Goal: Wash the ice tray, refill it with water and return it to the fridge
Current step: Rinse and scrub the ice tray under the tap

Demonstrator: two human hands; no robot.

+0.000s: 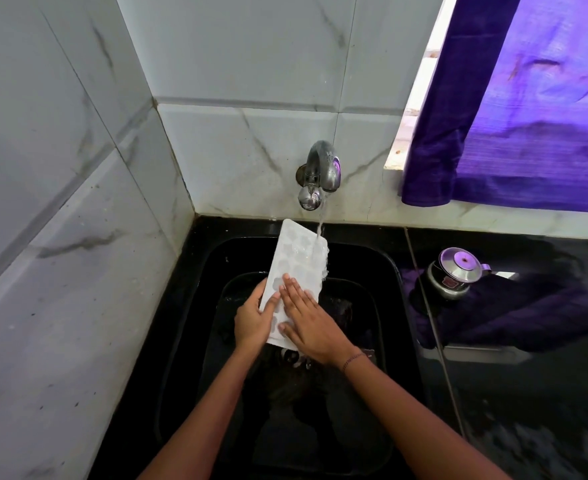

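A white ice tray with flower-shaped cells is held tilted over the black sink. Its far end sits under the chrome wall tap, and the running water lands on the tray's far right corner. My left hand grips the tray's near left edge, thumb on top. My right hand lies flat on the tray's near half with fingers spread and covers several cells. Water drips off the near edge into the sink.
White marble-look tiles cover the left and back walls. To the right lies a black counter with a small steel lidded pot on it. A purple curtain hangs at the upper right.
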